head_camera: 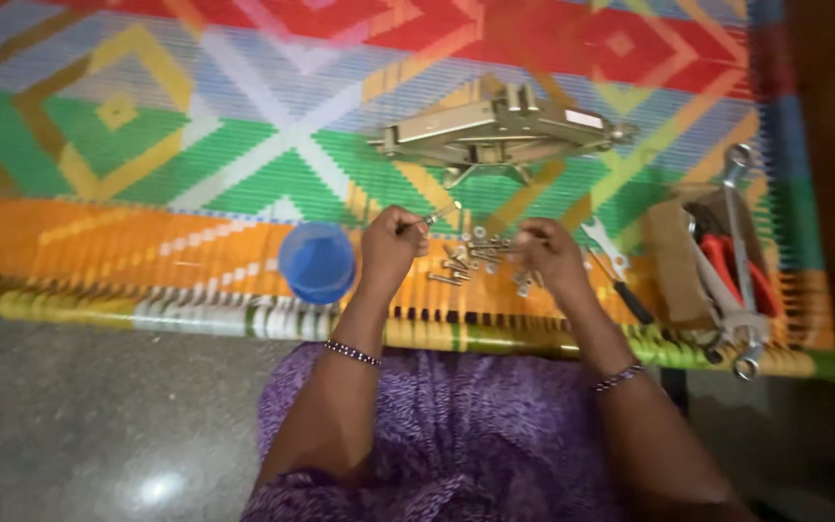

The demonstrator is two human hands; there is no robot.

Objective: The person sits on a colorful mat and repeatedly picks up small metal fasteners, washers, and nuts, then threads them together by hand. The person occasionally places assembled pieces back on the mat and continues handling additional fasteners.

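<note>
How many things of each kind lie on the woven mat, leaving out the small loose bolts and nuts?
Blue cup: 1
Metal scissor jack: 1
Spanners: 2 that I can tell apart
Red-handled pliers: 1
Total: 5

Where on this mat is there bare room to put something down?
Bare mat lies left of the scissor jack and beyond the blue cup. Crowded: the bolts between left hand and right hand, and the wrenches and pliers at right.
</note>
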